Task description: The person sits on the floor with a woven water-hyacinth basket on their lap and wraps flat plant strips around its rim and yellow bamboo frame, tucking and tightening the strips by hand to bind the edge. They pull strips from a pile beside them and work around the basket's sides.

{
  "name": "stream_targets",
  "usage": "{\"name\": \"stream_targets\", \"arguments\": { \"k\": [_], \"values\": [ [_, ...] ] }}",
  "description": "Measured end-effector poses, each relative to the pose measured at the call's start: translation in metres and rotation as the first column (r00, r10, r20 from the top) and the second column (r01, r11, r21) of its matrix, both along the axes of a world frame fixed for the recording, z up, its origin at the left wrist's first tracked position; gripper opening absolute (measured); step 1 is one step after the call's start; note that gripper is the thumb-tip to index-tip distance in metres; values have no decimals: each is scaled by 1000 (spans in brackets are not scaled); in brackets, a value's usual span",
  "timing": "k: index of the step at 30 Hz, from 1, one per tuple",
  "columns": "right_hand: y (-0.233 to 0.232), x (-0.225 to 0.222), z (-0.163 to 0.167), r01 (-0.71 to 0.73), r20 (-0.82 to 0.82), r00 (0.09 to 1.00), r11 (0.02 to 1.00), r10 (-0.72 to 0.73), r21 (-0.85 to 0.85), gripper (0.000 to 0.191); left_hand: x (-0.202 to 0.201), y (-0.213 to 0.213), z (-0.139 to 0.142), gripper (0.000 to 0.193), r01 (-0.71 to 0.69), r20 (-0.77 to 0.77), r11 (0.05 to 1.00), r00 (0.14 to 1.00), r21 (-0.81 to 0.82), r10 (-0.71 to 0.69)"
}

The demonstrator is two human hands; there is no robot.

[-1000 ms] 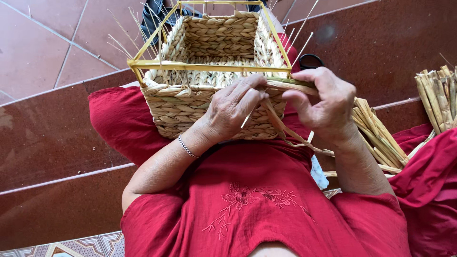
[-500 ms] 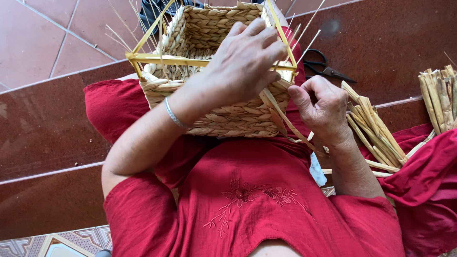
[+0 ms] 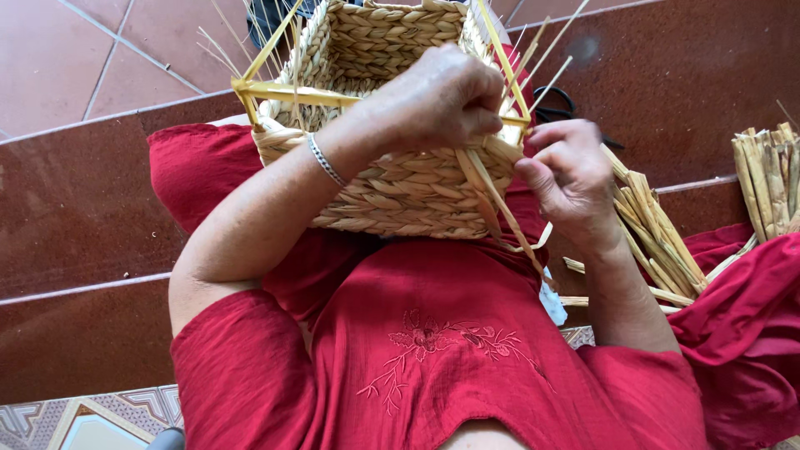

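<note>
The left hand grips the woven basket at its rim. Just beside those fingers, the right hand pinches a pale straw strand.

The basket is plaited dry straw, rough and matt, on a smooth yellow frame. The dress is soft red cloth with embroidery. A metal bracelet glints. The floor tiles are glossy brown.
</note>
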State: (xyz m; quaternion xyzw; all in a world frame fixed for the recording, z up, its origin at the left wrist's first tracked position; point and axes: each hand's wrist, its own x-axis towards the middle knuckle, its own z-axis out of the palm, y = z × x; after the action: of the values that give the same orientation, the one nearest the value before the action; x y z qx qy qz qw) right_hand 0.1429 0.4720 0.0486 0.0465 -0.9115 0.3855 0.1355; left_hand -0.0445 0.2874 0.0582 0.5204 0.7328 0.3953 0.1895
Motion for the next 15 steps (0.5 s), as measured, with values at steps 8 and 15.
{"name": "stream_targets", "arguments": {
  "k": [8,15],
  "values": [
    [-41,15,29,9,-102,994,941,27,337,42,-12,0,-13,17,2,48,1000,999,-22,-1],
    [-25,-9,4,-144,46,990,945,136,294,27,-13,-2,-13,12,-9,95,1000,995,7,9]
  ]
}}
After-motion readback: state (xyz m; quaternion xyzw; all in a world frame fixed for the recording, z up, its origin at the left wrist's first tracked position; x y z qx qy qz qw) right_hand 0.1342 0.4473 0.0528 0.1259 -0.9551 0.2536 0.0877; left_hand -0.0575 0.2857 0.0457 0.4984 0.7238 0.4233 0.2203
